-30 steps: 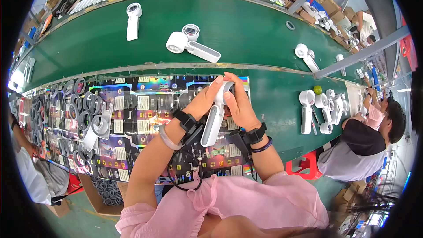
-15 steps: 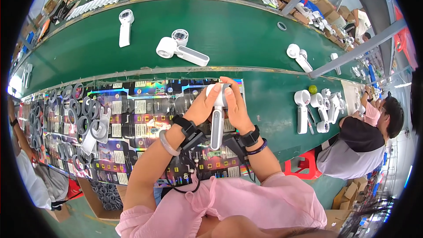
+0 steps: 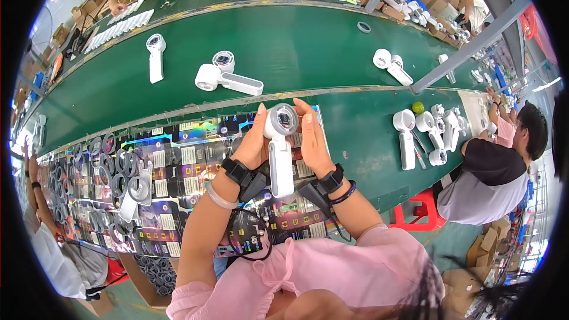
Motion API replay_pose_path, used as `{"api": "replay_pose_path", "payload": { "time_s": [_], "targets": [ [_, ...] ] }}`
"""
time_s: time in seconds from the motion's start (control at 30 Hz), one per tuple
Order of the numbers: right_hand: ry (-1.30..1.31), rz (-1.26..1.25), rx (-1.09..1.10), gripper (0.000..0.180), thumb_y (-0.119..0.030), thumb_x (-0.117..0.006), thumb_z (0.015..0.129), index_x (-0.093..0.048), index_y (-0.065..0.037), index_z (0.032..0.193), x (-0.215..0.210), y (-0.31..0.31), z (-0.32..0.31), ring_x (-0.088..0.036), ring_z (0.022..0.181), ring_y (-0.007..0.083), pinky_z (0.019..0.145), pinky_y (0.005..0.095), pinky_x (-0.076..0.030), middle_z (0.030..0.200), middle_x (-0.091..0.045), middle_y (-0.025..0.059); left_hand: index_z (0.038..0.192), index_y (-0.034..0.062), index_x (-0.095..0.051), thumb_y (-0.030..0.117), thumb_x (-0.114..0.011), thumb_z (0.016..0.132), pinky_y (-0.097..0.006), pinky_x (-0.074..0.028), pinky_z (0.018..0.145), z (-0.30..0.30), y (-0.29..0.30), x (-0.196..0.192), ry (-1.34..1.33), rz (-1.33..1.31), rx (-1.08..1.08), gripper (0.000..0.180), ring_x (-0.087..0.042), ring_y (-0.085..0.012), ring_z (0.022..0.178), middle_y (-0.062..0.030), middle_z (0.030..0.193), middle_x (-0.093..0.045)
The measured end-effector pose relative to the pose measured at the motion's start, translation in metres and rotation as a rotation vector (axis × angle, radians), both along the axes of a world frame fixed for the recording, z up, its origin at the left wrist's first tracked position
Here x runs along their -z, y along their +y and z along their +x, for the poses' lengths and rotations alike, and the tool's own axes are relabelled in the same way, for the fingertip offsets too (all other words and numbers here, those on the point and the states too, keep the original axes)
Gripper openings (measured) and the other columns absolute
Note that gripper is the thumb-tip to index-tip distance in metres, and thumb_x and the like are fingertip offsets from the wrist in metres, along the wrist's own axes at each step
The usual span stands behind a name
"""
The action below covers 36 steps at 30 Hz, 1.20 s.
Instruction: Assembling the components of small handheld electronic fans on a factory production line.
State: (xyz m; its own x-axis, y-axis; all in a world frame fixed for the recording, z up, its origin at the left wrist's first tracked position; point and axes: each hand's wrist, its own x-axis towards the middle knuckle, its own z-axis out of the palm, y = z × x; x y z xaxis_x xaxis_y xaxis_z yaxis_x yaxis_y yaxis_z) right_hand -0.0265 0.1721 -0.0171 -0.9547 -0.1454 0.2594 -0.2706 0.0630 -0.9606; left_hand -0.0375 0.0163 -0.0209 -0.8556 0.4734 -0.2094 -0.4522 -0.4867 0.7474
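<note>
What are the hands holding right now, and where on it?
A white handheld fan, upright, gripped at its round head: left hand and right hand on either side.

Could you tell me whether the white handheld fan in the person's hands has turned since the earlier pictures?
Yes. The fan was tilted a second ago; now it stands upright between the left hand and right hand, square to the belt edge.

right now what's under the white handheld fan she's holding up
Under the white handheld fan, held by the left hand and right hand, lie holographic printed sheets on the green table. The sheet area directly beneath fan and hands is covered.
</note>
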Motion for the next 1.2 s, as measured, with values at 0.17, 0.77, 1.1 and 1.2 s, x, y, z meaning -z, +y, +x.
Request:
{"api": "replay_pose_path", "payload": {
  "time_s": [0.17,0.77,1.1,1.2],
  "targets": [
    [-0.077,-0.023,0.043,0.048,-0.038,-0.031,0.104,-0.045,0.001,0.130,0.000,0.002,0.001,-0.059,0.094,0.0154,0.082,0.0297,-0.048,0.116,-0.056,0.0133,0.110,0.0089,-0.060,0.075,-0.017,0.090,-0.034,-0.055,0.054,-0.005,-0.008,-0.003,-0.064,0.150,0.028,0.081,-0.065,-0.0247,0.060,-0.0118,0.076,-0.067],
    [-0.310,0.251,-0.243,0.057,-0.050,-0.042,0.099,-0.059,0.003,0.086,-0.020,0.000,0.010,-0.061,0.061,0.0137,0.059,0.0268,-0.050,0.071,-0.063,0.0072,0.091,0.0083,-0.060,0.074,-0.013,0.091,-0.029,-0.051,0.054,-0.002,-0.010,0.008,0.022,0.118,-0.340,0.081,-0.061,-0.0158,0.059,-0.0065,0.072,-0.064],
    [-0.286,0.337,-0.336,0.063,-0.052,-0.038,0.099,-0.061,0.003,0.079,-0.020,0.002,0.010,-0.062,0.061,0.0155,0.060,0.0283,-0.051,0.067,-0.062,0.0082,0.099,0.0062,-0.058,0.074,-0.016,0.091,-0.029,-0.051,0.050,-0.004,-0.013,0.012,0.141,0.115,-0.295,0.080,-0.060,-0.0174,0.058,-0.0069,0.072,-0.061],
    [-0.297,0.315,-0.347,0.064,-0.052,-0.037,0.100,-0.062,0.004,0.080,-0.020,0.001,0.011,-0.062,0.062,0.0157,0.060,0.0283,-0.050,0.068,-0.063,0.0085,0.099,0.0064,-0.058,0.074,-0.015,0.091,-0.029,-0.051,0.050,-0.004,-0.014,0.011,0.132,0.115,-0.312,0.080,-0.061,-0.0174,0.058,-0.0067,0.072,-0.061]
  ]
}}
